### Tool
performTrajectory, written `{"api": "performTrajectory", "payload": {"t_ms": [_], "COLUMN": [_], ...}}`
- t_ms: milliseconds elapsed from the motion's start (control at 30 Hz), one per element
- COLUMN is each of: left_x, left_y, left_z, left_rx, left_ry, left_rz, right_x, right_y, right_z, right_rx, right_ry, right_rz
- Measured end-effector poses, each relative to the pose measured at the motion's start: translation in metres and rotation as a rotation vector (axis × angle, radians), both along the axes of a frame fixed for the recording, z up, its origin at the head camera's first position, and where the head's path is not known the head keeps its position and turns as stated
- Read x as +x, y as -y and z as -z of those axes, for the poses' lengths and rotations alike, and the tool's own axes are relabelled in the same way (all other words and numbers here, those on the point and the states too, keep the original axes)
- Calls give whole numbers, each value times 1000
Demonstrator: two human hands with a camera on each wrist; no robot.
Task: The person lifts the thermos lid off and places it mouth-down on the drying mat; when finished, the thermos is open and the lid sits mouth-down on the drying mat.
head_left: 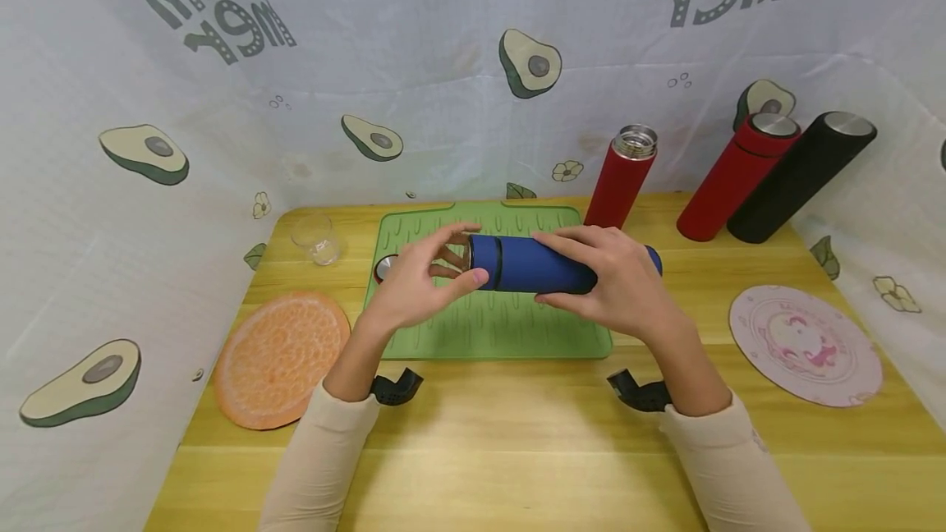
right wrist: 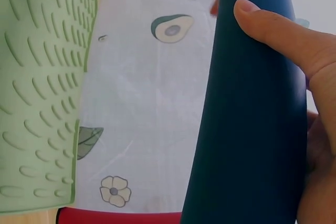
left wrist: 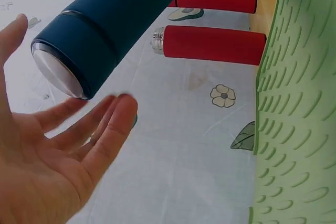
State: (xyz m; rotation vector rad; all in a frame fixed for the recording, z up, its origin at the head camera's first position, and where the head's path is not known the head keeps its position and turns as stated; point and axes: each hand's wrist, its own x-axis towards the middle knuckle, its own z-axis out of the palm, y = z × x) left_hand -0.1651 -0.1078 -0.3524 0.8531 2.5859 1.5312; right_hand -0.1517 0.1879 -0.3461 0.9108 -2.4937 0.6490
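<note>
A blue thermos (head_left: 539, 263) with a steel-topped cap (left wrist: 55, 69) lies sideways in the air over the green mat. My right hand (head_left: 613, 277) grips its body, thumb on one side and fingers round the other. At the cap end my left hand (head_left: 424, 273) is spread with fingers relaxed; the left wrist view shows a gap between these fingers and the cap. A red thermos without its lid (head_left: 623, 175) stands behind my right hand, its steel neck showing. Its likely lid, a small red-rimmed steel piece (head_left: 384, 268), sits on the mat by my left hand, partly hidden.
The green drying mat (head_left: 488, 339) lies mid-table. A capped red thermos (head_left: 732, 179) and a black thermos (head_left: 798, 179) stand at the back right. A clear glass (head_left: 318, 240) and an orange-slice placemat (head_left: 284, 360) are on the left, a round pink mat (head_left: 805, 345) on the right.
</note>
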Motion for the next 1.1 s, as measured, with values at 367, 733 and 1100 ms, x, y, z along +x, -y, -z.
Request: {"api": "performTrajectory", "payload": {"t_ms": [367,733,1100], "left_x": [-8,-11,-12], "left_y": [2,0,-1], "left_z": [9,14,17], "left_rx": [261,281,255], "left_ry": [-107,15,107], "left_rz": [293,230,19], "right_x": [0,-3,-12], "right_y": [-11,-6,7], "right_z": [-1,1,13], "right_rx": [-14,-5,8], "right_ry": [100,103,-82], "right_rz": [18,36,47]}}
